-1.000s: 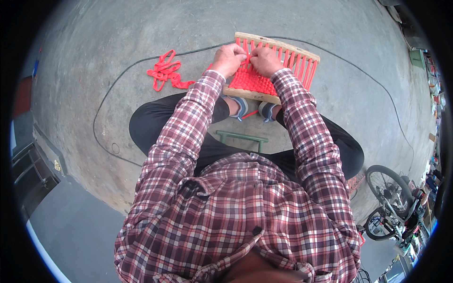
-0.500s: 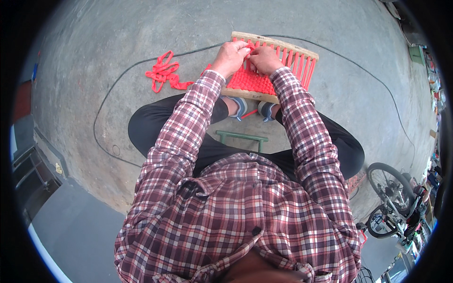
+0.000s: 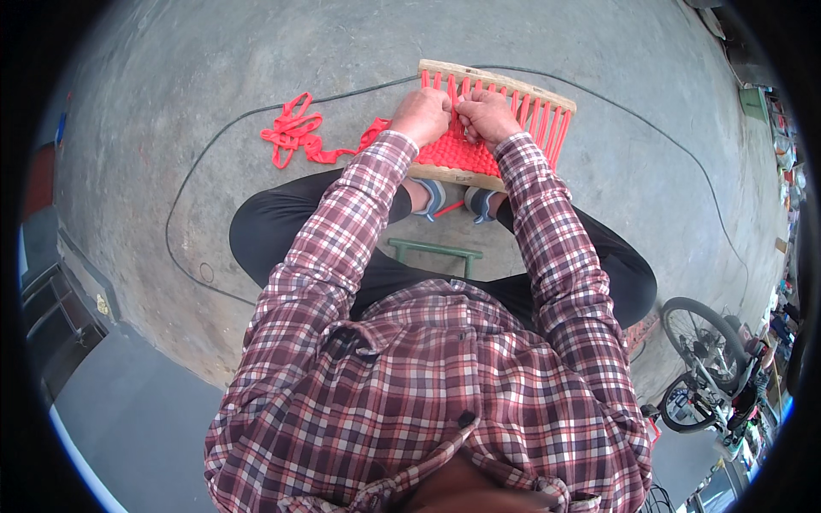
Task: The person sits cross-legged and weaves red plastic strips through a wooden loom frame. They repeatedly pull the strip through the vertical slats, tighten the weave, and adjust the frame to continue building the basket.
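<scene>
Left hand (image 3: 422,116) and right hand (image 3: 490,117) at red strips (image 3: 452,85), inside far edge of wooden frame (image 3: 506,84). Fingers curled, can't tell if clamped. Floor (image 3: 325,51) spreads left, far and right

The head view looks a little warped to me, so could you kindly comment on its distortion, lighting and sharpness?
Head view: fisheye distortion inside a dark rounded border, with the bicycle tilted near the right rim; head view: soft light, bluish glare at the lower rims; head view: red weave readable, fingertip detail too small to judge.
</scene>
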Demonstrator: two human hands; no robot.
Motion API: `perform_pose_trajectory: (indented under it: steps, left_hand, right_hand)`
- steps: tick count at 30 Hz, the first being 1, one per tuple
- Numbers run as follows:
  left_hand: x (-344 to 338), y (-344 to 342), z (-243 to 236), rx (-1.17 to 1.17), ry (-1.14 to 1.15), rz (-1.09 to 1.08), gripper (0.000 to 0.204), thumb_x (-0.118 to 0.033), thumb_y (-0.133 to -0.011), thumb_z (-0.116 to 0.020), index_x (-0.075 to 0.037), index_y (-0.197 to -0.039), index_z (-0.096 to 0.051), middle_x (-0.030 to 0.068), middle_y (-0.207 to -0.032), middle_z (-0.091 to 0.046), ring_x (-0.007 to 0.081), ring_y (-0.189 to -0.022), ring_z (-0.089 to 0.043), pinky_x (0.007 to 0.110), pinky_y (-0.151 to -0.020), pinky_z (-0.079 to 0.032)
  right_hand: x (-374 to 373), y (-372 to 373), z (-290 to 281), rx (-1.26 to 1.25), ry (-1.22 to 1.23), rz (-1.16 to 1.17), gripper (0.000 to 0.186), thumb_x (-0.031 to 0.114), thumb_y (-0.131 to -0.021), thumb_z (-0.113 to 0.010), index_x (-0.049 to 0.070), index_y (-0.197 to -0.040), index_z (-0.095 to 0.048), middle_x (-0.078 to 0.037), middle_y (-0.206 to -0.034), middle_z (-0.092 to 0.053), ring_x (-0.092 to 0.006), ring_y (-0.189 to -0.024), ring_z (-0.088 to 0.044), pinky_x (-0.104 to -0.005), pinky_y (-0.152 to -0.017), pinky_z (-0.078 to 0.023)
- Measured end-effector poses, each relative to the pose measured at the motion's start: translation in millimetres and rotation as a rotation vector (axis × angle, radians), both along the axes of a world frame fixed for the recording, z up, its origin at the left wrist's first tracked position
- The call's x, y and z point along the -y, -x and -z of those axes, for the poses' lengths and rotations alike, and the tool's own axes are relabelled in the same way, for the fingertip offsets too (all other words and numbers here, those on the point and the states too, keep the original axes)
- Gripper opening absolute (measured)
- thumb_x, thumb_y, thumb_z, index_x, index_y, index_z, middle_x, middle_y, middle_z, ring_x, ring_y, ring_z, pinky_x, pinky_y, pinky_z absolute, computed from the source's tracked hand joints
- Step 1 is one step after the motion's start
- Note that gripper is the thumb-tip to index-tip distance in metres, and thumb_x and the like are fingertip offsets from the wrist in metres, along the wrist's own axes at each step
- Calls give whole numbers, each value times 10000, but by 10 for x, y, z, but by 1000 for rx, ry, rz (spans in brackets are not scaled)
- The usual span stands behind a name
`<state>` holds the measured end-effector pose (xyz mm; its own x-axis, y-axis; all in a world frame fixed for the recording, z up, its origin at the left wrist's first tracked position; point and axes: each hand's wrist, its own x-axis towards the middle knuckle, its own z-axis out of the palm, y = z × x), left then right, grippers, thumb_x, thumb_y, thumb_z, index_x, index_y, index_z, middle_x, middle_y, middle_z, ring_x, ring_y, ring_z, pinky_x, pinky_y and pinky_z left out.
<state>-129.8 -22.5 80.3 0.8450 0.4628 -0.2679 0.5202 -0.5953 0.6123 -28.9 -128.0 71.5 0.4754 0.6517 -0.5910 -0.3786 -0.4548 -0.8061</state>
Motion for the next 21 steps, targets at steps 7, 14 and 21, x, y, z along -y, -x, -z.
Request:
perform_pose_trajectory:
  steps: [7,14,21]
  left_hand:
    - [-8,24,93,79,194,-87,138,-114,-788,-599,-6,-865,-637,137,-810,-646,217,-753,-617,334,-715,-475]
    - [-26,6,125,163,134,-143,177,-120,-798,-606,0,-926,-627,127,-849,-652,228,-781,-619,325,-726,-478]
    - [56,-55,132,332,125,-64,203,-145,-767,-629,-55,-947,-653,144,-821,-655,286,-785,-633,356,-714,-492]
  right_hand:
    - [30,-96,187,675,91,-402,280,96,-787,-549,35,-1053,-613,-115,-687,-611,-169,-552,-584,-319,-514,-474]
    - [-79,-111,235,897,160,-510,199,103,-769,-562,17,-936,-629,-162,-756,-638,-208,-636,-629,-350,-595,-490]
    - [74,-194,0,191,8,-45,199,153,-807,-550,-35,-804,-615,-126,-701,-603,-163,-556,-564,-311,-478,-463]
